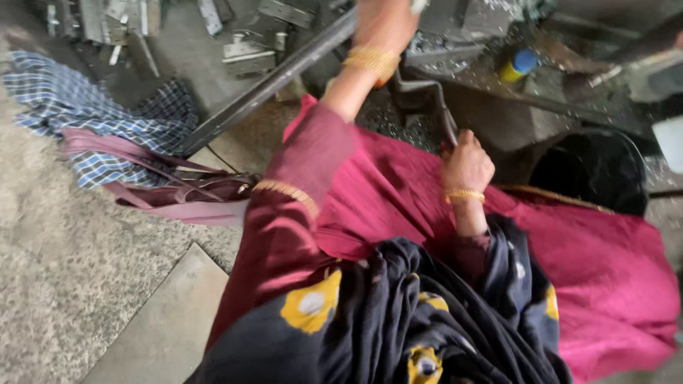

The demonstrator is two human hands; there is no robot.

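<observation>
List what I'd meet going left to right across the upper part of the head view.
Checked blue cloth → long dark metal bar → left hand, at the top edge → right hand, gripping a bent metal handle → blue-and-yellow bottle → black bucket.
</observation>
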